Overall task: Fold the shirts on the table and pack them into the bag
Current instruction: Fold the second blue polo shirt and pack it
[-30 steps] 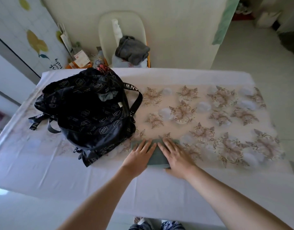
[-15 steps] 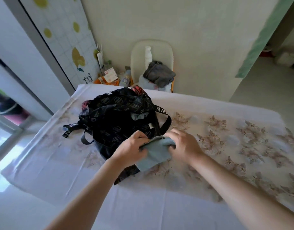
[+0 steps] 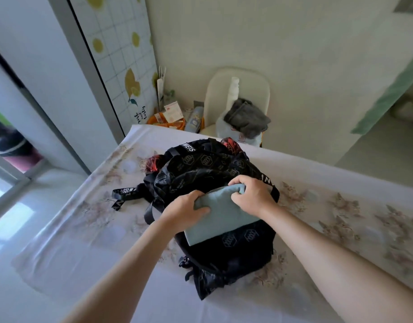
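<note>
A folded pale blue-green shirt (image 3: 220, 220) is held over the black patterned backpack (image 3: 208, 169), which lies on the table (image 3: 340, 178) with its mouth open toward the far side. My left hand (image 3: 184, 209) grips the shirt's left edge and my right hand (image 3: 253, 194) grips its top right corner. The shirt's far end sits at the bag's opening and its near end rests on the bag's front. Red fabric (image 3: 154, 162) pokes out at the bag's far left.
A white floral cloth covers the table. Black straps (image 3: 125, 194) trail left of the bag. Behind the table stands a cream chair (image 3: 238, 89) with a grey garment (image 3: 246, 117) on it, beside an orange basket (image 3: 166, 123) of clutter.
Both hands lifted the folded shirt off the tablecloth and carried it up and left onto the backpack. The camera view swung left toward the bag.
</note>
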`<act>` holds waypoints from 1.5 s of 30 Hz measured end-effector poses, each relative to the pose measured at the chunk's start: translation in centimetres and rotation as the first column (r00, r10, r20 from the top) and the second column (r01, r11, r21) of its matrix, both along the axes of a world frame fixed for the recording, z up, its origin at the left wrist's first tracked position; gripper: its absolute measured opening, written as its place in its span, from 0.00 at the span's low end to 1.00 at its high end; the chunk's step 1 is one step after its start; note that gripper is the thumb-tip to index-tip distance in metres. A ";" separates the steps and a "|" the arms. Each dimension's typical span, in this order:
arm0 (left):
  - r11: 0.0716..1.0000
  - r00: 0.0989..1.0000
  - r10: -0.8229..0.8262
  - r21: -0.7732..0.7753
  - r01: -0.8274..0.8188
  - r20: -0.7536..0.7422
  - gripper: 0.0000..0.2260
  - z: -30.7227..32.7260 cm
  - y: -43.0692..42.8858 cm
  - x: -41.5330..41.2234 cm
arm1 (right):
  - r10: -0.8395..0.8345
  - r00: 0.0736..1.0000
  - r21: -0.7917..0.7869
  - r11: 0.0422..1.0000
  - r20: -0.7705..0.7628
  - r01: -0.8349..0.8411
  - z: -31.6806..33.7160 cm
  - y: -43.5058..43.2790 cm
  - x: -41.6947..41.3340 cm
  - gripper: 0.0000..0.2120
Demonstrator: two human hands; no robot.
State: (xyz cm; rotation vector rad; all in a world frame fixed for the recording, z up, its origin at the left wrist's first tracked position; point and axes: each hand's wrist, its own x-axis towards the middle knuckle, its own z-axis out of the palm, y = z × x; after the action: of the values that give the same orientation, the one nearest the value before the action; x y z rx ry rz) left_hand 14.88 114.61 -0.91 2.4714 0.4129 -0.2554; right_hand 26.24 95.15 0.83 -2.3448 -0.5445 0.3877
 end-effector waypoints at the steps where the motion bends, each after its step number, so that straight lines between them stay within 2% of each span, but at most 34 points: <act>1: 0.995 1.000 0.005 0.098 -0.006 0.012 0.24 -0.9 0.6 0.4 | -0.022 0.999 0.001 1.000 -0.030 0.022 -1.1 0.6 0.0 0.16; 2: 0.979 0.999 -0.014 0.204 0.008 0.031 0.26 -1.8 1.1 0.5 | -0.015 0.999 -0.030 0.999 -0.031 0.014 -2.3 1.1 0.0 0.18; 4: 0.931 0.993 -0.075 0.363 0.038 0.088 0.27 -4.1 1.4 0.2 | 0.094 0.993 -0.226 0.971 0.078 -0.075 -5.3 1.8 -0.6 0.26; 5: 0.915 0.987 -0.104 0.400 0.046 0.125 0.25 -5.4 1.3 -0.1 | 0.177 0.970 -0.342 0.933 0.165 -0.112 -6.5 1.9 -1.2 0.29; 7: 0.900 0.973 -0.133 0.433 0.040 0.187 0.25 -7.5 1.0 -1.2 | 0.362 0.887 -0.475 0.858 0.286 -0.196 -8.1 2.1 -2.3 0.32; 10: 0.885 0.981 -0.194 0.428 0.183 -0.018 0.39 -9.4 1.4 -2.2 | 0.579 0.794 -0.574 0.720 0.186 -0.390 -9.1 2.4 -3.7 0.43; 11: 0.892 0.975 -0.211 0.396 0.221 -0.069 0.41 -9.6 1.8 -2.4 | 0.620 0.772 -0.618 0.664 0.140 -0.422 -9.3 2.7 -4.0 0.46; 12: 0.904 0.974 -0.220 0.363 0.226 -0.059 0.41 -9.6 2.1 -2.4 | 0.637 0.759 -0.647 0.637 0.134 -0.420 -9.5 3.1 -4.2 0.48; 15: 0.950 0.985 -0.148 0.289 0.116 0.091 0.41 -8.8 2.4 -2.6 | 0.591 0.789 -0.657 0.664 0.169 -0.357 -10.2 4.8 -4.3 0.49; 17: 0.952 0.971 -0.127 0.301 0.061 0.204 0.33 -8.3 2.6 -3.4 | 0.561 0.813 -0.676 0.660 0.153 -0.328 -10.3 5.9 -4.1 0.50; 19: 0.931 0.945 -0.204 0.350 0.107 0.254 0.23 -8.3 2.9 -4.9 | 0.527 0.839 -0.680 0.666 0.138 -0.306 -10.4 6.8 -3.8 0.46; 21: 0.926 0.944 -0.237 0.347 0.148 0.230 0.18 -8.3 3.2 -6.5 | 0.466 0.874 -0.622 0.727 0.137 -0.290 -10.3 7.5 -3.6 0.38; 24: 0.965 0.924 -0.149 0.256 0.058 0.352 0.12 -7.9 3.3 -8.0 | 0.411 0.887 -0.456 0.844 0.210 -0.283 -10.1 8.8 -4.2 0.31; 26: 0.967 0.875 -0.129 0.256 0.006 0.467 0.06 -7.7 3.0 -8.5 | 0.440 0.858 -0.418 0.854 0.265 -0.309 -11.0 9.5 -5.3 0.32; 28: 0.940 0.826 -0.154 0.339 -0.047 0.542 0.02 -7.8 2.4 -8.7 | 0.525 0.818 -0.483 0.793 0.235 -0.371 -11.8 9.9 -6.2 0.39; 30: 0.917 0.802 -0.177 0.392 -0.076 0.570 0.03 -7.8 1.8 -8.7 | 0.590 0.773 -0.520 0.747 0.234 -0.413 -12.3 9.4 -6.3 0.45; 32: 0.902 0.837 -0.218 0.431 -0.023 0.502 0.10 -7.6 1.1 -7.8 | 0.608 0.769 -0.503 0.736 0.195 -0.454 -11.8 8.3 -5.6 0.48; 34: 0.889 0.913 -0.213 0.457 0.034 0.348 0.25 -7.5 0.8 -6.0 | 0.545 0.818 -0.475 0.778 0.186 -0.410 -11.3 6.8 -5.0 0.48; 36: 0.908 0.979 -0.137 0.414 0.063 0.153 0.35 -7.3 0.8 -4.2 | 0.453 0.873 -0.480 0.816 0.181 -0.323 -11.7 4.9 -4.3 0.48; 38: 0.942 0.992 -0.129 0.310 0.125 -0.007 0.35 -7.6 1.1 -2.9 | 0.405 0.901 -0.465 0.835 0.154 -0.296 -12.1 3.2 -3.6 0.48; 40: 0.948 0.980 -0.184 0.251 0.197 -0.075 0.34 -8.0 1.8 -2.5 | 0.391 0.907 -0.457 0.843 0.155 -0.285 -12.0 2.4 -3.1 0.46; 42: 0.924 0.970 -0.208 0.299 0.237 -0.124 0.34 -8.3 2.7 -2.6 | 0.385 0.912 -0.452 0.845 0.145 -0.285 -11.6 2.8 -3.0 0.46; 45: 0.890 0.965 -0.141 0.399 0.222 -0.222 0.34 -8.3 3.5 -2.8 | 0.379 0.923 -0.388 0.863 0.071 -0.325 -11.6 4.0 -3.7 0.47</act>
State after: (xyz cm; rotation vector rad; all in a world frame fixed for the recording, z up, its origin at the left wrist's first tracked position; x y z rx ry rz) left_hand 12.11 118.12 -9.20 2.9308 0.3395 -0.5303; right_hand 22.55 99.10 -10.73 -2.6483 -1.0629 0.5280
